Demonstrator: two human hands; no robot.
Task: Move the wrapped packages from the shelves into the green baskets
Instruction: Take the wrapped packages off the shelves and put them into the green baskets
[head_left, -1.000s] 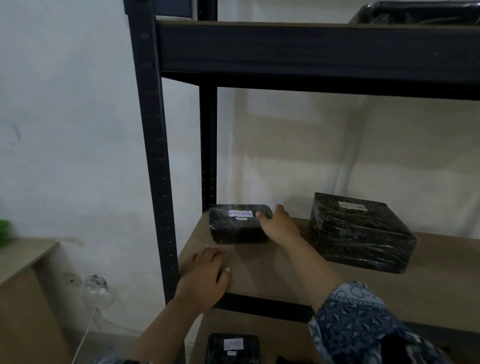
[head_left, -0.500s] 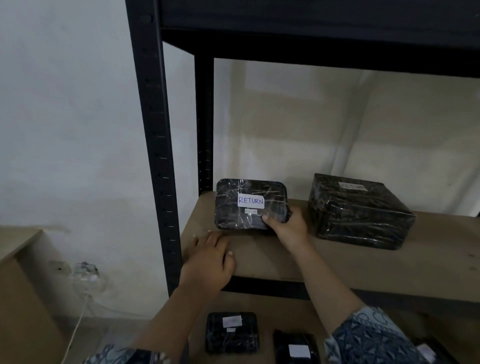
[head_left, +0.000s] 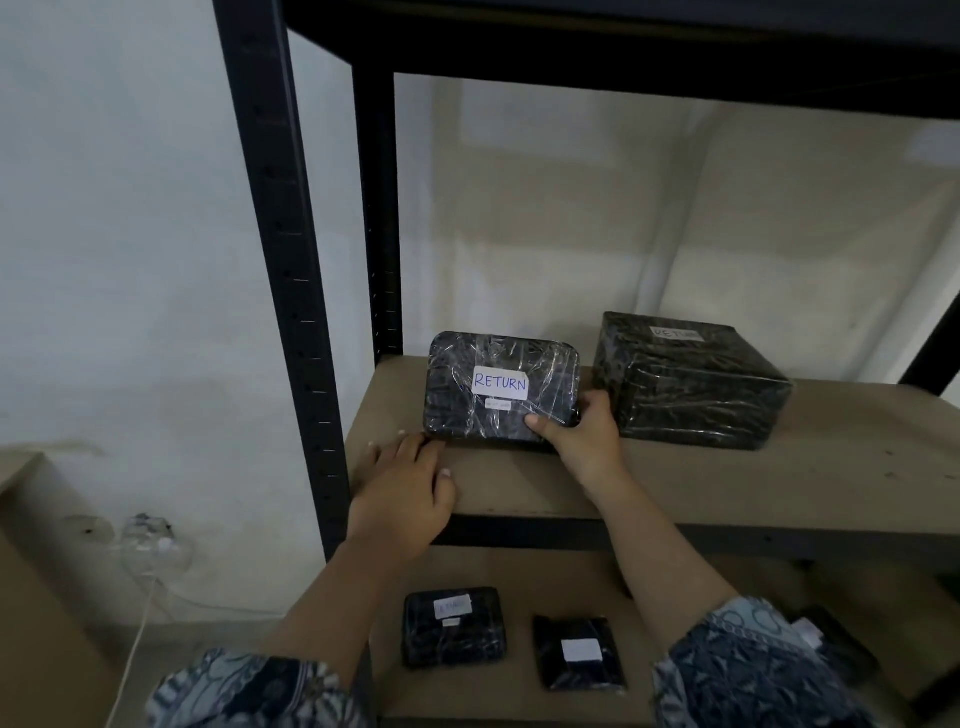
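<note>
While the right hand (head_left: 582, 434) grips the lower right corner of a black wrapped package (head_left: 501, 387), thumb on its front face and fingers behind, the package stands tilted up on its lower edge on the middle shelf board (head_left: 727, 483), its white label reading "RETURN" facing the camera. The left hand (head_left: 402, 486) lies flat and relaxed, palm down, on the front left corner of the same board, holding nothing; its fingertips reach the package's lower left corner, and it is unclear whether they touch it. Both forearms rise from patterned blue sleeves (head_left: 753, 670) at the bottom of the view.

Just right of the held package, close but apart, a larger wrapped package (head_left: 691, 382) lies flat on the board with a blurred white label on top. Bare board stretches in front of both packages to the front edge, and more bare board lies to the right. A black upright post (head_left: 283, 260) frames the shelf on the left, and a dark upper shelf (head_left: 623, 47) runs overhead, with open space between it and the packages.

On the lower shelf (head_left: 519, 571) lie 2 smaller wrapped packages (head_left: 454, 626) side by side, each with a white label, and part of a 3rd dark package at the right behind the sleeve. That makes 5 packages in view: 2 on the middle board, 3 below. A pale wall stands behind.
</note>
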